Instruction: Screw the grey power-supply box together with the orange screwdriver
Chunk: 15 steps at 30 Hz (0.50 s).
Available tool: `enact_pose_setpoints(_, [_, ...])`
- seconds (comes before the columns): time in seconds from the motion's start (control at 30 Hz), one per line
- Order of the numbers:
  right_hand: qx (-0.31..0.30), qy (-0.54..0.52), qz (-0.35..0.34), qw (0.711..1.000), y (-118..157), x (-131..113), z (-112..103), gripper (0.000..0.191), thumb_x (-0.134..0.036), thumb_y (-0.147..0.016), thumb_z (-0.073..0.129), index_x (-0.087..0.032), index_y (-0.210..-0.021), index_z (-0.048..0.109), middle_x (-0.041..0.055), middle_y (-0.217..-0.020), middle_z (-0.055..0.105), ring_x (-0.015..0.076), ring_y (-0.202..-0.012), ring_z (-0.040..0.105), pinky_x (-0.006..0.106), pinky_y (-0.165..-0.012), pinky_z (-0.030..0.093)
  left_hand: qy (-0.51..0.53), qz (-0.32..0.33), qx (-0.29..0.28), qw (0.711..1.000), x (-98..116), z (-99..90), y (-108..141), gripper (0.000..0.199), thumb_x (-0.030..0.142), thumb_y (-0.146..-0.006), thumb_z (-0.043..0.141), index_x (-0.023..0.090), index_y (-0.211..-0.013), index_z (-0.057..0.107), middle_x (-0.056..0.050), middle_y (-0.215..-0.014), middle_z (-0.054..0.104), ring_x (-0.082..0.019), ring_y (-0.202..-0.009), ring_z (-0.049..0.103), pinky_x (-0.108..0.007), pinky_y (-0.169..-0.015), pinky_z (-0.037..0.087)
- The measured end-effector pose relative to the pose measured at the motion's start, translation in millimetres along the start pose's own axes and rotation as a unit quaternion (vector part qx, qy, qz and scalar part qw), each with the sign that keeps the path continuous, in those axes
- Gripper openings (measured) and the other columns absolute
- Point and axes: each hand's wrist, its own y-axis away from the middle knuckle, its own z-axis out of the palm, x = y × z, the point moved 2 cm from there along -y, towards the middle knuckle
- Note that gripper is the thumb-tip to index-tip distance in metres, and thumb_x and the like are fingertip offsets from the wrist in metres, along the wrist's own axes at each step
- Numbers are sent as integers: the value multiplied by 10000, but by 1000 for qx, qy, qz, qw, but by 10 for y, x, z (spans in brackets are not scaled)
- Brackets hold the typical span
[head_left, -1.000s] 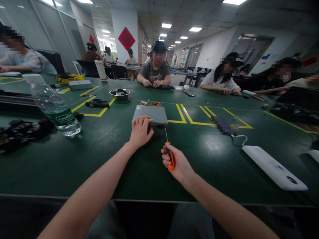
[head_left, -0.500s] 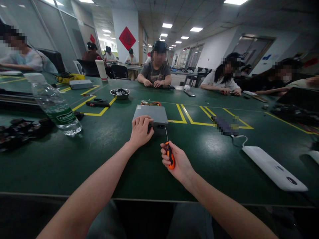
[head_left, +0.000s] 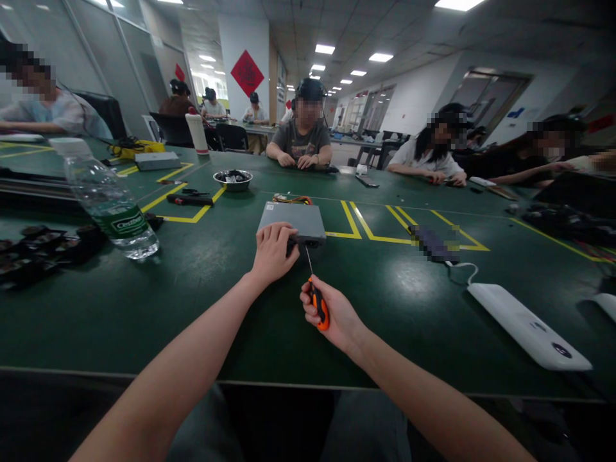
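Note:
A grey metal computer power supply [head_left: 301,217] lies on the green table, its coloured cables [head_left: 291,200] bunched at the far side. My left hand [head_left: 273,251] rests on its near left corner, fingers bent over the top and thumb against the near side. In my right hand [head_left: 332,308] is a screwdriver [head_left: 319,304] with an orange and black handle, the fingers wrapped round it. Its thin shaft points away from me, up to the near face of the power supply, below the socket. Whether the tip touches it I cannot tell.
A water bottle [head_left: 108,205] stands at left near dark parts [head_left: 41,256]. Beyond are a metal bowl [head_left: 233,180] of small parts and a black tool [head_left: 189,200]. To the right, a phone [head_left: 432,242] is cabled to a white device [head_left: 529,326]. People sit around the table.
My right hand has moved a little left with the screwdriver, so its tip has gone from the right end of the near face towards the middle. My left hand keeps its place.

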Motion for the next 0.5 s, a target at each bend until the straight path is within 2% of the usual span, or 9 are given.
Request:
enact_pose_setpoints(0.23, [-10,10,-4,1000,-51,1,14,231,-341,-814,552,-134,-714,533,-21,-558,512,30,-402,397,129,-358,255,-1,-4,0,1000,-1,8,1,241,256,-782,519,216,-1019,501,-68,-1143,525,-258,-1080,432,-418,-926,291])
enact_pose_setpoints(0.5, [3,11,-4,1000,-72,-17,26,234,-312,-851,498,-133,-704,530,-18,-551,513,31,-394,397,125,-344,262,-2,1,6,1000,5,-5,1,240,256,-781,521,211,-1016,496,-62,-1137,529,-253,-1074,437,-406,-924,294])
